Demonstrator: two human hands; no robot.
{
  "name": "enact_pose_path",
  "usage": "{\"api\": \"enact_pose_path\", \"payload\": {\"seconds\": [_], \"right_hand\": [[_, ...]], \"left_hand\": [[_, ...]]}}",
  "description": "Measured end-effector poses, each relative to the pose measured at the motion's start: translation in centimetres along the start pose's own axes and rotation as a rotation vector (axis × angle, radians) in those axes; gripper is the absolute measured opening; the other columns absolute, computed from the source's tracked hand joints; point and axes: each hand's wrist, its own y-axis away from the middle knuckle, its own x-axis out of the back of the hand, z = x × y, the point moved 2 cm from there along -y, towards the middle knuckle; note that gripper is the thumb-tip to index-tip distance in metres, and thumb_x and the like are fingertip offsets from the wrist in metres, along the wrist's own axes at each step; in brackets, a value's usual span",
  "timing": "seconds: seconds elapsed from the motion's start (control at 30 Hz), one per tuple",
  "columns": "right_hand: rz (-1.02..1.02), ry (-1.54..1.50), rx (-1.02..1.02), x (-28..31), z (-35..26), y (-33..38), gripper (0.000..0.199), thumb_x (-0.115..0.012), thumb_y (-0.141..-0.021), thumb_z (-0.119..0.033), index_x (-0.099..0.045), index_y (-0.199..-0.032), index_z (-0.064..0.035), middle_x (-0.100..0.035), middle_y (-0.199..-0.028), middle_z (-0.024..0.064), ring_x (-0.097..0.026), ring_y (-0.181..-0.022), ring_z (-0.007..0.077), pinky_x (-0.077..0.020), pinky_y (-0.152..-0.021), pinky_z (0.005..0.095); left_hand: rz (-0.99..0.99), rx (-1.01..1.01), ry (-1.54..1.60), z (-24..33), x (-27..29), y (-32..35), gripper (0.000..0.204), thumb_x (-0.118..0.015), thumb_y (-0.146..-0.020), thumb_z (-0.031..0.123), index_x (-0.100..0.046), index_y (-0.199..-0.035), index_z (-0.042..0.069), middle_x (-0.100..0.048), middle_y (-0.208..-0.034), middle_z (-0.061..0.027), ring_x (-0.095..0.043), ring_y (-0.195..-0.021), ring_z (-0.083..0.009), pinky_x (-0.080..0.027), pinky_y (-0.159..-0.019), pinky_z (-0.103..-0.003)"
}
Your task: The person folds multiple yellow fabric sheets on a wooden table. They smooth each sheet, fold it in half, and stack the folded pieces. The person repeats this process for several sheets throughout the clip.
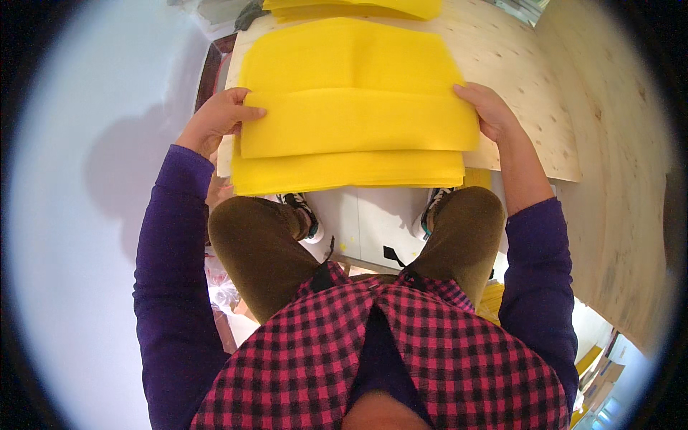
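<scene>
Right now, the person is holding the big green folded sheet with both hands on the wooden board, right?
Not quite: the big folded sheet is yellow, not green. The head view shows the left hand and right hand gripping its two side edges, on top of a yellow stack on the pale wooden board.

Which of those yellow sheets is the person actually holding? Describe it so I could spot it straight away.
Start at the pale plywood board in front of the seated person. On it lies a stack of bright yellow sheets. The held one is the folded yellow sheet on top: the left hand and right hand grip its two ends, and its folded near edge sits back from the stack's front edge.
</scene>
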Motion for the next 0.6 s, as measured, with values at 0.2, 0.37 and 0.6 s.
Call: {"api": "enact_pose_path", "payload": {"seconds": [0.2, 0.37, 0.6], "right_hand": [[-0.014, 0.008, -0.007, 0.0, 0.4, -0.3, 0.03, -0.062, -0.09, -0.018, -0.059, -0.11, 0.0041, -0.067, -0.101, 0.0127, -0.066, -0.084, 0.0185, -0.0543, -0.079, 0.0301], [0.003, -0.005, 0.014, -0.2, 0.5, -0.1, 0.026, -0.062, -0.089, -0.015, -0.06, -0.108, 0.0035, -0.068, -0.097, 0.0117, -0.066, -0.082, 0.017, -0.0553, -0.074, 0.0293], [0.042, 0.041, 0.011, -0.2, 0.5, -0.1, 0.024, -0.063, -0.089, -0.016, -0.061, -0.105, 0.0023, -0.067, -0.093, 0.0096, -0.066, -0.078, 0.0156, -0.0555, -0.071, 0.0299]], "left_hand": [[0.062, 0.047, -0.023, -0.5, 0.3, 0.0, 0.029, -0.07, -0.081, 0.01, -0.06, -0.107, 0.003, -0.066, -0.096, -0.0011, -0.062, -0.081, -0.0081, -0.051, -0.07, -0.02], [0.105, 0.059, 0.031, -0.9, 0.3, 0.1, 0.035, -0.071, -0.08, 0.009, -0.059, -0.112, 0.003, -0.065, -0.095, -0.0014, -0.062, -0.08, -0.0088, -0.052, -0.07, -0.022], [0.211, 0.008, 0.012, -1.0, -0.6, 0.7, 0.025, -0.07, -0.078, 0.01, -0.064, -0.101, 0.003, -0.064, -0.082, 0.0008, -0.055, -0.065, -0.0078, -0.041, -0.057, -0.022]]}}
